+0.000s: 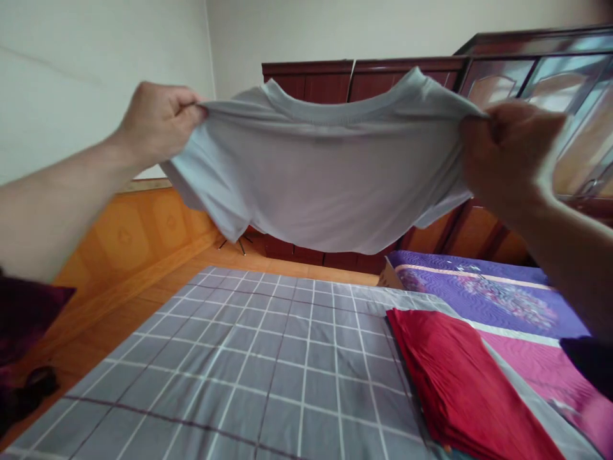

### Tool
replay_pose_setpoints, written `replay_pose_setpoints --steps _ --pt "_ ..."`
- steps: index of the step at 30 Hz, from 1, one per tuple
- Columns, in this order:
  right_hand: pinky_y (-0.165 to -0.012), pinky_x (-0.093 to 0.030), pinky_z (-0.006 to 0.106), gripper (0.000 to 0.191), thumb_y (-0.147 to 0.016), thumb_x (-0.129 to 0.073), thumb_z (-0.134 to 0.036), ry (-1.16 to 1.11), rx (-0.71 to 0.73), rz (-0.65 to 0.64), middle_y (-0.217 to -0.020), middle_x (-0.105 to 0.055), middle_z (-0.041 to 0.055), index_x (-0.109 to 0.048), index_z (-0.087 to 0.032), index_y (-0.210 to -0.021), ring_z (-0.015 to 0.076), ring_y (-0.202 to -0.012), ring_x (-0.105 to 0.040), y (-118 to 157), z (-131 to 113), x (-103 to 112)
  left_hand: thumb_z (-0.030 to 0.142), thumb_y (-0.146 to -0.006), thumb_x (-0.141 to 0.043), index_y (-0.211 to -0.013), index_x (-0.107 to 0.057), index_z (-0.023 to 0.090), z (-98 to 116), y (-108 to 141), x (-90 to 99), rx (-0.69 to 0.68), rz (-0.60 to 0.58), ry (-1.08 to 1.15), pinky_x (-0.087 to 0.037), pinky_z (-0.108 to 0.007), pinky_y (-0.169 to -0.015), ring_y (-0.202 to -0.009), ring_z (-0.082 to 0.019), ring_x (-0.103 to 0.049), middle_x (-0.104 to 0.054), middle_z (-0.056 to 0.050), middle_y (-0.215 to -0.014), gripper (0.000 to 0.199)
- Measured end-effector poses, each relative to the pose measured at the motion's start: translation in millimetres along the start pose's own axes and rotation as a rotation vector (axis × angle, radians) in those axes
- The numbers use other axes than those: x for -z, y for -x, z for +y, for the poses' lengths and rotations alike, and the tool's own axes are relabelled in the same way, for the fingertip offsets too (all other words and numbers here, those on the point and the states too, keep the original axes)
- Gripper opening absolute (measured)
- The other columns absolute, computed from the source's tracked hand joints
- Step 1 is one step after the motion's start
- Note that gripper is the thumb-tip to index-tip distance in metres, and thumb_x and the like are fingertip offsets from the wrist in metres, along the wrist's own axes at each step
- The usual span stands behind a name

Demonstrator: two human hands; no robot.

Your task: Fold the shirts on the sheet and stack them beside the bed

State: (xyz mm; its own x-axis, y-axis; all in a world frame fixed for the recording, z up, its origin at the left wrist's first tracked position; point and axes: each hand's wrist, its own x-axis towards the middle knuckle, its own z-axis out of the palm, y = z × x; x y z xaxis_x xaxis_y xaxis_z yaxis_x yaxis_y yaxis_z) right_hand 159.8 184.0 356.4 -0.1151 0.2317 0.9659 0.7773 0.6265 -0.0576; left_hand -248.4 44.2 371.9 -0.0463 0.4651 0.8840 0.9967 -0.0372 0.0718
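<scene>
A light grey T-shirt [330, 172] is stretched out in the air between my two hands, its ribbed neckline along the top. My left hand [163, 121] pinches the shirt at its left shoulder. At the opposite shoulder my right hand [510, 153] is closed on the fabric. The shirt's sleeves droop below each hand, and its lower edge hangs above the bed, not touching it. Below lies a grey checked sheet [268, 358] with white and dark lines. A folded red cloth [464, 377] rests on the right part of that sheet.
To the right is a purple and pink quilted cover [479, 287]. Dark red wooden cabinets [306, 82] line the far wall, with a glass-doored cabinet [507, 80] at right. Wooden flooring [158, 281] runs along the left, where a dark object [41, 382] lies.
</scene>
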Motion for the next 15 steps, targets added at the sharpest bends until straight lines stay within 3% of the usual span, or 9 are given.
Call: replay_pose_setpoints --steps 2,5,8,11,13,15 --pt "-0.052 -0.029 0.021 0.047 -0.094 -0.04 -0.038 0.022 -0.062 0.061 -0.072 -0.065 0.0059 -0.069 -0.002 -0.092 0.0079 -0.064 -0.057 49 -12 17 0.044 -0.091 -0.035 -0.114 -0.064 0.021 2 45 9.1 -0.009 -0.06 -0.018 -0.048 -0.024 -0.086 -0.092 -0.013 -0.063 -0.067 0.011 -0.099 0.044" --pt "-0.047 -0.033 0.019 0.028 -0.092 -0.049 -0.029 0.081 0.087 0.072 -0.063 -0.066 0.0037 -0.07 -0.012 -0.087 0.009 -0.053 -0.057 146 -16 32 0.05 -0.09 -0.036 -0.106 -0.068 0.02 -10 138 4.8 -0.023 -0.202 -0.016 -0.053 -0.033 -0.081 -0.08 -0.016 -0.066 -0.069 0.007 -0.089 0.047" --pt "-0.05 -0.044 0.019 0.019 -0.093 -0.045 -0.019 -0.072 0.268 -0.208 -0.072 -0.07 0.0024 -0.063 -0.02 -0.098 0.0105 -0.055 -0.063 251 -9 38 0.054 -0.089 -0.043 -0.103 -0.069 0.032 -26 248 -14.8 -0.008 -0.473 0.156 -0.053 -0.026 -0.085 -0.09 -0.017 -0.067 -0.071 0.008 -0.1 0.037" --pt "-0.055 -0.049 0.017 0.022 -0.092 -0.043 -0.013 -0.28 0.31 -0.403 -0.075 -0.07 0.0023 -0.058 -0.02 -0.107 0.0111 -0.059 -0.065 337 -5 43 0.043 -0.09 -0.048 -0.097 -0.072 0.03 -31 343 -33.8 0.07 -0.682 0.277 -0.053 -0.019 -0.081 -0.089 -0.015 -0.069 -0.072 0.005 -0.098 0.028" --pt "-0.055 -0.049 0.017 0.026 -0.092 -0.042 -0.011 -0.331 0.325 -0.497 -0.072 -0.069 0.0013 -0.057 -0.019 -0.111 0.0111 -0.059 -0.065 378 -4 51 0.038 -0.09 -0.05 -0.095 -0.072 0.03 -28 383 -38.5 0.095 -0.785 0.313 -0.053 -0.015 -0.075 -0.086 -0.014 -0.07 -0.073 0.004 -0.094 0.024" --pt "-0.055 -0.049 0.017 0.026 -0.093 -0.042 -0.014 -0.345 0.345 -0.575 -0.071 -0.068 0.0004 -0.058 -0.021 -0.113 0.0111 -0.059 -0.064 407 0 63 0.035 -0.09 -0.052 -0.095 -0.072 0.031 -23 402 -35.6 0.079 -0.864 0.322 -0.052 -0.013 -0.072 -0.084 -0.014 -0.07 -0.073 0.004 -0.092 0.021"
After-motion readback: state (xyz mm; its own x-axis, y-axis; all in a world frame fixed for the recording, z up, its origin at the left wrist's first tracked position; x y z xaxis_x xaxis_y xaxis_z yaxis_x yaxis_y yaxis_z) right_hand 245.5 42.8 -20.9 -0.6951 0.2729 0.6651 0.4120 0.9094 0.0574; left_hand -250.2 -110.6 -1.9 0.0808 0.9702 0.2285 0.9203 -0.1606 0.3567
